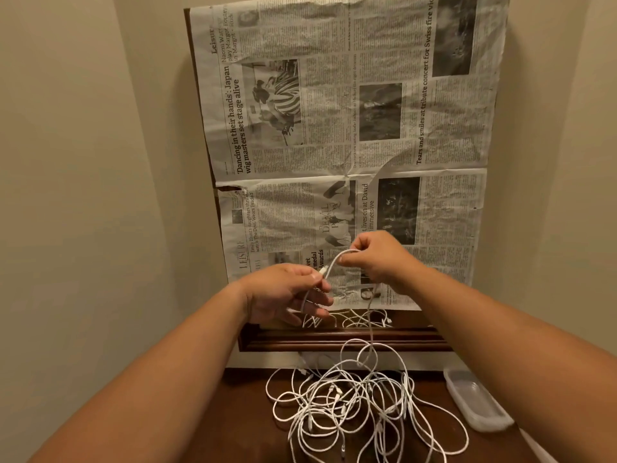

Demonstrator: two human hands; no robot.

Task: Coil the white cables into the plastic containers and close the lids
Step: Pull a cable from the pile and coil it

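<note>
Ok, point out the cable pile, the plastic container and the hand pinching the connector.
cable pile (360,406): head view, middle of the tangle.
plastic container (475,399): head view, its translucent top.
left hand (285,289): head view, middle of the hand.

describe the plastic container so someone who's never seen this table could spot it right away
Below the big newspaper sheet on the wall is a dark wooden tabletop with a tangle of white cables on it. The plastic container lies just right of that tangle. It is the only rigid thing there: shallow, translucent and rounded-rectangular, unlike the loose white cords.
</note>
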